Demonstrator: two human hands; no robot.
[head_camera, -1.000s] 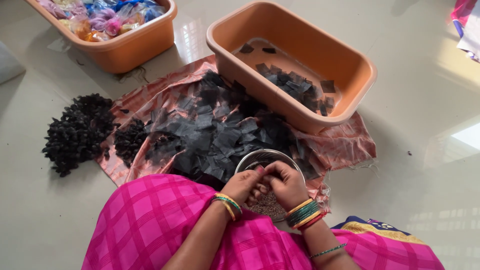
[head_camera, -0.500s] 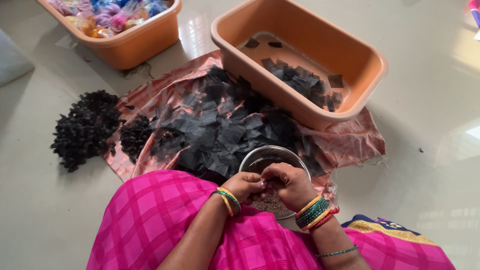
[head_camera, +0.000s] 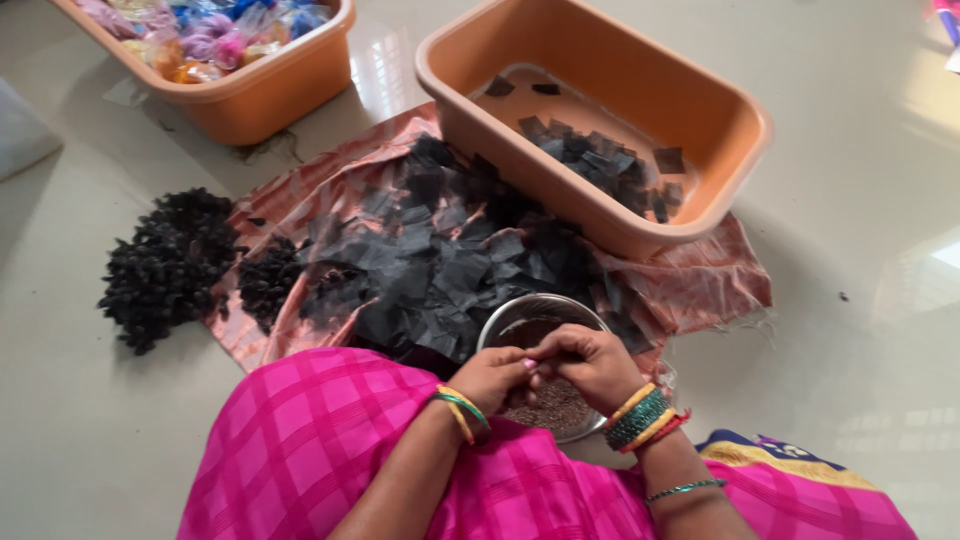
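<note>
My left hand (head_camera: 493, 377) and my right hand (head_camera: 588, 363) meet fingertip to fingertip over a round steel bowl (head_camera: 520, 317) of small brown seeds (head_camera: 556, 405). The fingers of both hands are pinched together on something small that I cannot make out. Just beyond the bowl lies a heap of black paper squares (head_camera: 440, 255) on a faded orange cloth (head_camera: 700, 285). My pink checked garment (head_camera: 310, 450) fills the near foreground.
An orange tub (head_camera: 600, 40) with several black squares stands at the back right. A second orange tub (head_camera: 260, 95) with coloured packets is at the back left. A pile of small black bundles (head_camera: 165, 265) lies left on the pale floor.
Both hands stay together over the bowl, fingers shifting slightly. The camera view has drifted a little, moving the scene rightward in frame.
</note>
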